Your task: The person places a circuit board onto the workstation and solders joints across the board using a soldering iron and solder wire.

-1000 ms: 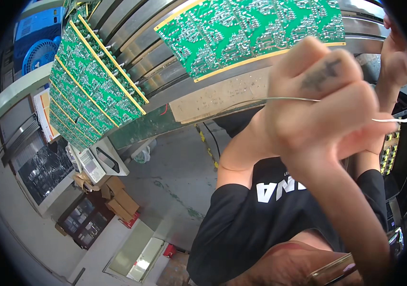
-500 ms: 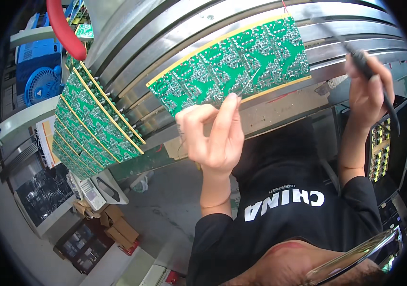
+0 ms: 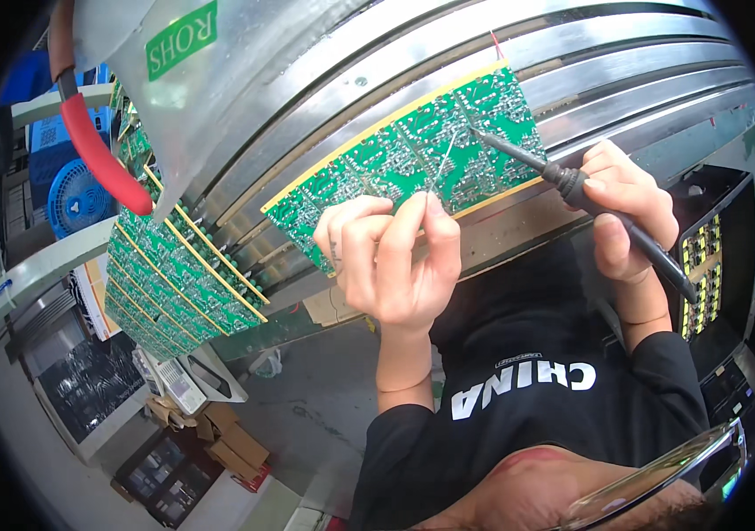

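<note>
A green circuit board [image 3: 493,115] with yellow edge strips lies on the metal rails, its solder side up. My right hand [image 3: 630,212] grips a black soldering iron [image 3: 563,181], whose tip rests at or just above the upper right part of the board. Between thumb and forefinger, my left hand [image 3: 391,257] pinches a thin silvery solder wire [image 3: 445,165]. The wire slants up across the board and ends close to the iron's tip. That hand covers part of the board's lower left edge; whether wire and tip touch is too small to tell.
More green boards [image 3: 156,283] stand in a row at the left. Red-handled pliers [image 3: 103,150] hang by a clear plastic sheet [image 3: 130,53] at upper left. Behind sits a blue fan [image 3: 81,196]. Parallel metal rails [image 3: 608,75] cross the bench; a black rack [image 3: 723,217] stands right.
My right hand has brought the soldering iron down and left onto the board area, near the solder wire's end. The view has shifted slightly; my left hand still pinches the wire.
</note>
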`<act>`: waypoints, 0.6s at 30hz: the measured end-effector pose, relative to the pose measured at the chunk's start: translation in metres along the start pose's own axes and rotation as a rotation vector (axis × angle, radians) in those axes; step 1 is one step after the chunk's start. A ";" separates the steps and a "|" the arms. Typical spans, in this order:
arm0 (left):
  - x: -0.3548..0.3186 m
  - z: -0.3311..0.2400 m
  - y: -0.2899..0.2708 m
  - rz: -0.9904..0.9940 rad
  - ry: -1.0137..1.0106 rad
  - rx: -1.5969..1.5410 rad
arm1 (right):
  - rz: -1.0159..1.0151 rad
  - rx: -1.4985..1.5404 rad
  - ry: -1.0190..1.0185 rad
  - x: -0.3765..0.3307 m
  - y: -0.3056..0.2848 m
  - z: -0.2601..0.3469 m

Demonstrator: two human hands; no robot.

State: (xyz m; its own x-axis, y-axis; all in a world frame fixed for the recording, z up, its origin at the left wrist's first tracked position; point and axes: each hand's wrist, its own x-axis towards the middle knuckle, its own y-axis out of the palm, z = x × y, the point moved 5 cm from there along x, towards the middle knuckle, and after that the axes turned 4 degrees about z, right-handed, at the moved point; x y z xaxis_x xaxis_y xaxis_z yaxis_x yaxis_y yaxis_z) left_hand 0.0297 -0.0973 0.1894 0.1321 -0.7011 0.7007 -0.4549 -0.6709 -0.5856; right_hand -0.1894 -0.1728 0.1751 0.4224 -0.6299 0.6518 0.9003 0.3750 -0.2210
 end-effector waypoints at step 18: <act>-0.003 0.005 0.004 -0.028 0.005 0.026 | 0.007 -0.041 -0.014 0.000 0.008 -0.003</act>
State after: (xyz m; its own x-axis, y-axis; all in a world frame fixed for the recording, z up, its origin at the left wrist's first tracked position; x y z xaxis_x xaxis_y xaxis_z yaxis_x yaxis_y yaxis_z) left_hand 0.0317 -0.0989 0.1834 0.1397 -0.6808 0.7190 -0.4283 -0.6962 -0.5760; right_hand -0.1819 -0.1718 0.1714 0.4272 -0.6175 0.6604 0.9010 0.3512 -0.2545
